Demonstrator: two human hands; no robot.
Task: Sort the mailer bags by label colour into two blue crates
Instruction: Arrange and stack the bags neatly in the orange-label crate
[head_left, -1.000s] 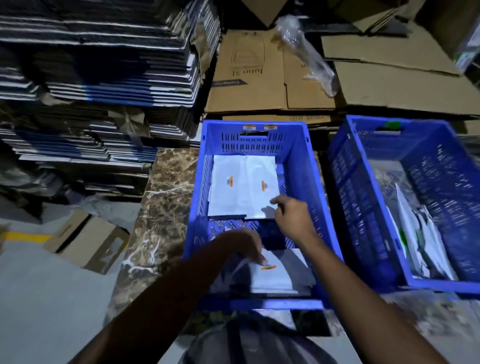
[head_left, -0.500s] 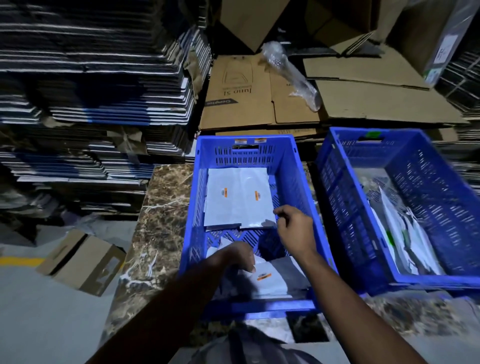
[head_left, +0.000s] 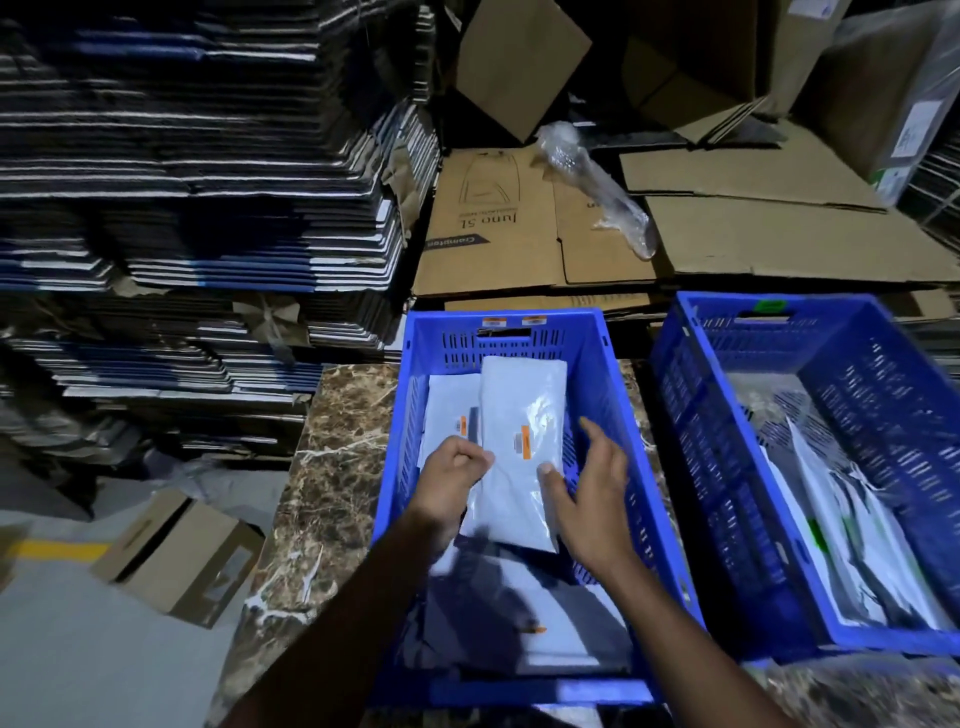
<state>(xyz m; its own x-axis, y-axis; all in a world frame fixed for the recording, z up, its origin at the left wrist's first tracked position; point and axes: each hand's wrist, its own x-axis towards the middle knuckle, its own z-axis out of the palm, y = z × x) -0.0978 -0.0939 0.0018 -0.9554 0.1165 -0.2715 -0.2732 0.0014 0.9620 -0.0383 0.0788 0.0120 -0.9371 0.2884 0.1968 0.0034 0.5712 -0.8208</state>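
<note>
One head-worn wide-angle view looks forward and down, close over the blue crates (head_left: 498, 332) on the tabletop (head_left: 337, 431).

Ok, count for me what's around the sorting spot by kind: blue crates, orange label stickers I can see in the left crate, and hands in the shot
Blue crates: 2, the left crate and the right crate
Orange labels seen in left crate: 3
Hands: 2, left hand and right hand
Total: 7

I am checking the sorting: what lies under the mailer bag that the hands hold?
Under the held mailer bag, gripped by the left hand, lies another orange-labelled bag in the left crate. What is beneath its lower half is covered and dark.
</note>
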